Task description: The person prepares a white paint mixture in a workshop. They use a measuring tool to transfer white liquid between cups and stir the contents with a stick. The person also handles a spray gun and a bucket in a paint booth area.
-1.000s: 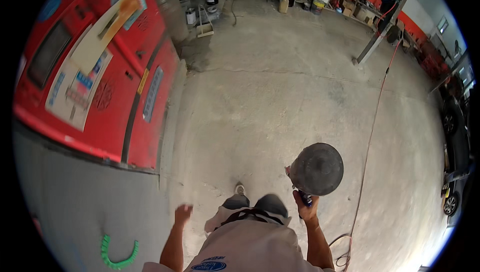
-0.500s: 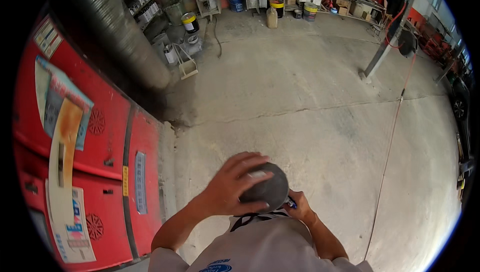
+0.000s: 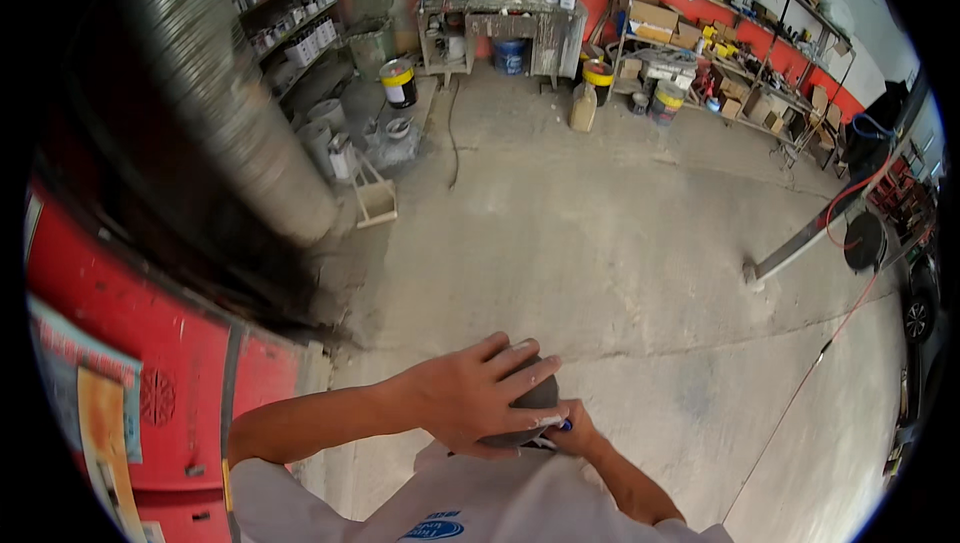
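Concrete floor [image 3: 600, 273], biggest thing here: wide open stretch ahead of the person and to the right, one long crack across it. Far edge is one wall [image 3: 402, 5] with a red band. Left edge: one red cabinet [image 3: 185, 343] near the left arm, then one ribbed metal duct [image 3: 230, 83] slanting floorward, so room is tighter that side. Against the wall, one paint-stained table [image 3: 562, 48], top crowded; cups and tins too many to count from here. One pillar [image 3: 805, 243] interrupts the open room at right. One person [image 3: 480, 503] in a light shirt, near edge, both forearms forward. One red hose [image 3: 785, 398] farther right, clear of the arms.

Buckets: three yellow-banded [image 3: 398, 83], one blue [image 3: 510, 55] under the table. One cream dustpan [image 3: 376, 203], one tan jug [image 3: 583, 113].

Hands, two. Left hand [image 3: 475, 398]: fingers spread, clasping one dark round object [image 3: 535, 398] in front of the person's chest, off the floor. Right hand [image 3: 580, 430]: curled on one small blue piece [image 3: 566, 425] just beside that object; rest of its grip hidden.
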The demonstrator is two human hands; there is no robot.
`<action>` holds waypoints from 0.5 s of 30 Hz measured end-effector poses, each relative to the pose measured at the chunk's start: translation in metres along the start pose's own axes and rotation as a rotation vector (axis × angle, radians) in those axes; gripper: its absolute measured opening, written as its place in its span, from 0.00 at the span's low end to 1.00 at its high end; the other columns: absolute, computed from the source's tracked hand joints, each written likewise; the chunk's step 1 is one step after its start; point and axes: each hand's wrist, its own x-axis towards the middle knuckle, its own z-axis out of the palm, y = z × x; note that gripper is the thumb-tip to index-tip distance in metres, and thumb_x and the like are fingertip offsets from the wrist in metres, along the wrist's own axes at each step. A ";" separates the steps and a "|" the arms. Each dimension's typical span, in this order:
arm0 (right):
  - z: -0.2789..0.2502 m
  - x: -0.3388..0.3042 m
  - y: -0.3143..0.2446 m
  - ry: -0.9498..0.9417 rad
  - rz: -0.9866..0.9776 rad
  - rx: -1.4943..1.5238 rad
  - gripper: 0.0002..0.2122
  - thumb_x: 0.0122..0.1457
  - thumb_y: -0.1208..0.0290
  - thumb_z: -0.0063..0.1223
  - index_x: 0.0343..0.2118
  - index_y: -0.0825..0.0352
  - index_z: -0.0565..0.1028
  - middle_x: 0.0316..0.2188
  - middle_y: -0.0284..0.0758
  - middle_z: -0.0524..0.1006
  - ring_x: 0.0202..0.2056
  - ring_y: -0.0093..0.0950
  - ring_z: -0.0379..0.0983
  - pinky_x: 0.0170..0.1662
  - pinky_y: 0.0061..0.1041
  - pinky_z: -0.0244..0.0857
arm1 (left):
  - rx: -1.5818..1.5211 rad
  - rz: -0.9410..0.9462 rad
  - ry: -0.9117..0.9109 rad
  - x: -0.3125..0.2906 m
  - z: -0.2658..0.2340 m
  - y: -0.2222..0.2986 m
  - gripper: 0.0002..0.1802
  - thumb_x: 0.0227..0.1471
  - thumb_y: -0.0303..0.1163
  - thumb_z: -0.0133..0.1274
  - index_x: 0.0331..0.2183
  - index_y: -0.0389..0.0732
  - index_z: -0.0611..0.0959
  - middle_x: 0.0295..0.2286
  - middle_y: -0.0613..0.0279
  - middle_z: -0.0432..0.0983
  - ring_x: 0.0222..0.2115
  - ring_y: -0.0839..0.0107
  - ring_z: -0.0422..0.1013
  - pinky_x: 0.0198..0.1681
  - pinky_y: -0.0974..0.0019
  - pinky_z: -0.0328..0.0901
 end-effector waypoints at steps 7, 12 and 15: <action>-0.080 0.204 0.037 0.203 -0.064 0.114 0.12 0.53 0.77 0.62 0.41 0.64 0.78 0.25 0.40 0.79 0.25 0.32 0.75 0.31 0.28 0.69 | -0.007 0.028 0.039 0.070 -0.011 -0.244 0.36 0.42 0.56 0.62 0.52 0.53 0.76 0.52 0.45 0.67 0.46 0.47 0.69 0.46 0.52 0.67; -0.156 0.376 0.074 0.157 -0.049 0.165 0.15 0.55 0.75 0.62 0.47 0.62 0.77 0.24 0.40 0.79 0.24 0.27 0.74 0.32 0.26 0.69 | 0.030 -0.044 0.011 0.115 -0.016 -0.418 0.35 0.41 0.56 0.62 0.50 0.52 0.78 0.52 0.45 0.67 0.45 0.46 0.70 0.45 0.51 0.67; -0.212 0.482 0.088 0.171 -0.094 0.167 0.17 0.56 0.74 0.63 0.49 0.59 0.77 0.23 0.40 0.79 0.24 0.29 0.74 0.32 0.27 0.69 | 0.079 -0.072 0.019 0.149 -0.030 -0.514 0.35 0.40 0.55 0.63 0.50 0.52 0.78 0.52 0.44 0.67 0.45 0.45 0.70 0.45 0.51 0.67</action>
